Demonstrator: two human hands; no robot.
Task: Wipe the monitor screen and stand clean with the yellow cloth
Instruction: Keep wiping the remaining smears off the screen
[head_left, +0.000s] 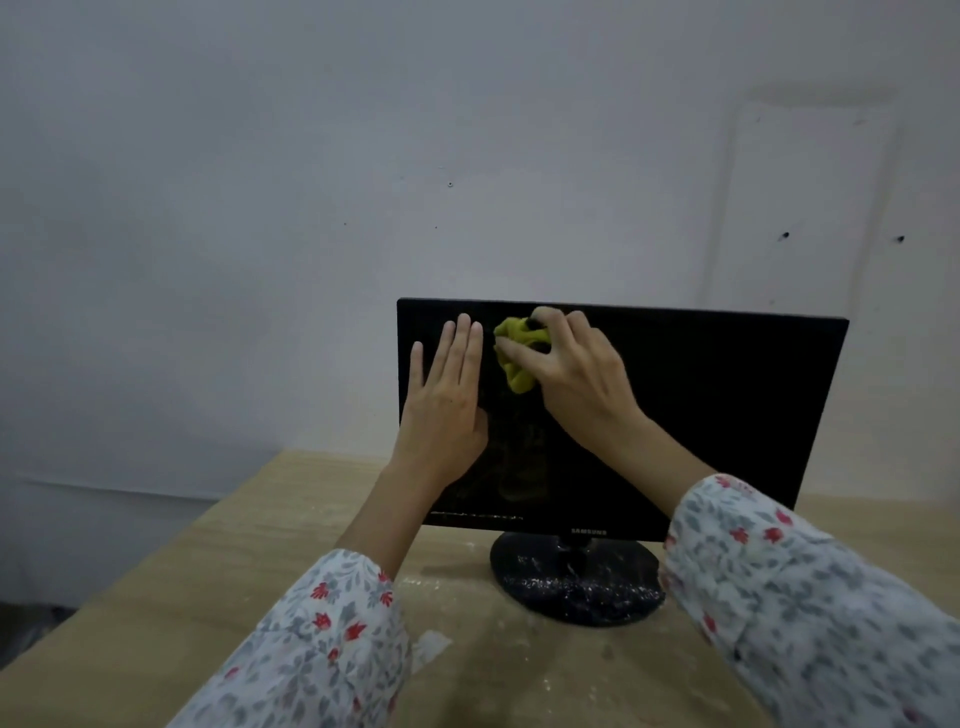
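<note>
- Right hand (576, 374): grip bunched around the crumpled yellow cloth (517, 358), pressed to the upper left of the black flat monitor screen (701, 415).
- Left hand (447, 400): fingers spread flat on the screen's left edge, bracing.
- Advice: keep the brace, use light overlapping strokes, and refold the cloth.
- Round black stand (576, 582) looks speckled with dust and unwiped.
- Pale wooden tabletop (208, 571), dusty; bare grey wall (260, 182) behind.

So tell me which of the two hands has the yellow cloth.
The right hand, bunched around the yellow cloth on the screen; the left hand lies flat and empty.
</note>
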